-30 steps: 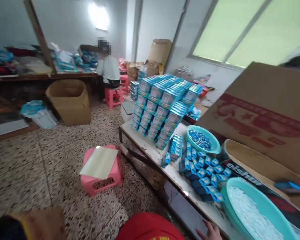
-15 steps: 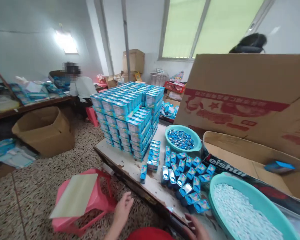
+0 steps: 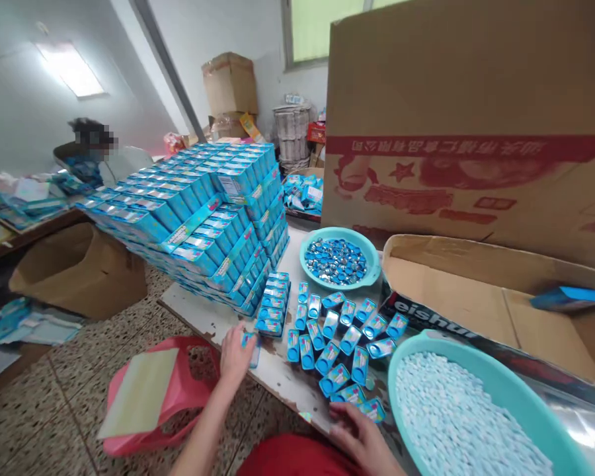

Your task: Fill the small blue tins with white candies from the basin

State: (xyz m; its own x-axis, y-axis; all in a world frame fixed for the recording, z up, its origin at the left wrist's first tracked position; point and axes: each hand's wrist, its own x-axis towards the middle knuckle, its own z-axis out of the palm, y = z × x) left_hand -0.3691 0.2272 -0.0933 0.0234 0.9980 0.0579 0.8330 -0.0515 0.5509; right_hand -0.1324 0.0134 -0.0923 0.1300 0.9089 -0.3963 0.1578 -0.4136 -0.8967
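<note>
My left hand [image 3: 235, 355] reaches to the near edge of the white table [image 3: 277, 377] and closes round a small blue box [image 3: 250, 345] that lies apart from the others. My right hand [image 3: 359, 437] rests on the table edge with fingers flat, touching the nearest of several open small blue boxes [image 3: 334, 334] laid out in rows. Just right of that hand is a teal basin of white pellets [image 3: 456, 423]. Behind the rows stands a smaller teal bowl of shiny blue pieces [image 3: 338, 259].
A tall stack of blue cartons [image 3: 208, 211] fills the table's left. A big cardboard box [image 3: 471, 165] with an open flap stands at the right. A pink stool [image 3: 153, 390] sits on the floor at left, near another carton [image 3: 79, 271]. A seated person [image 3: 99, 152] is far behind.
The view has swung right and down. My left hand has risen from below the table edge onto the lone blue box, and my right hand has slid forward to the nearest boxes.
</note>
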